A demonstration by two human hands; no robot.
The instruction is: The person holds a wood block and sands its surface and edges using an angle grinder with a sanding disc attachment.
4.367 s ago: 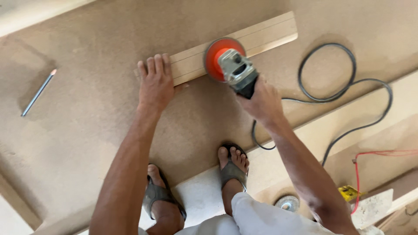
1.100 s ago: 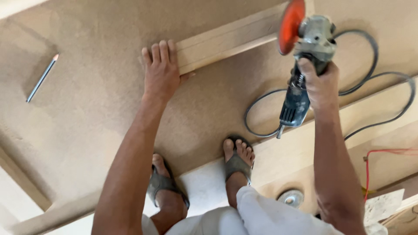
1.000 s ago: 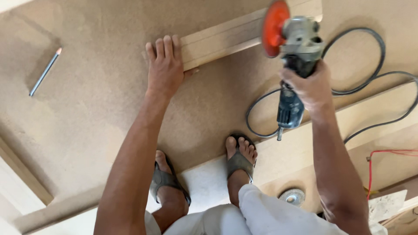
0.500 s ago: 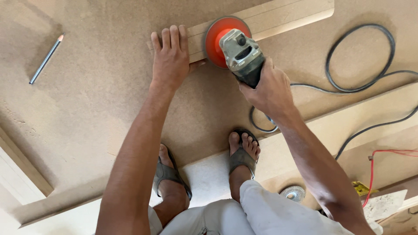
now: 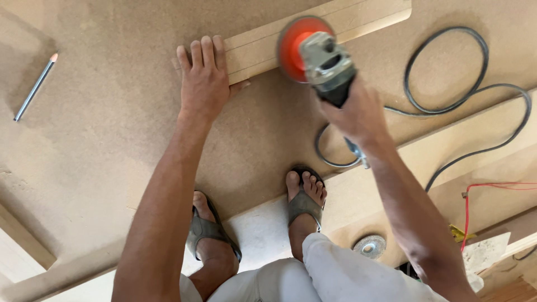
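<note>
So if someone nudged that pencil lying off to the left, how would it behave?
The pencil is slim and lies flat on the dusty board, so it would probably roll or skid easily. It looks light and stiff, likely easy to pinch up, though its point might snap if dropped.

A pale fibreboard strip (image 5: 319, 28), long and narrow with grooves running its length, is lying flat on the big brown board, slanting from about 9 o'clock up towards 2 o'clock. An angle grinder (image 5: 321, 59) with a grey metal head and dark body is sitting across it, its round orange sanding disc (image 5: 293, 45) pressing on the strip's near edge, body pointing towards 5 o'clock.
</note>
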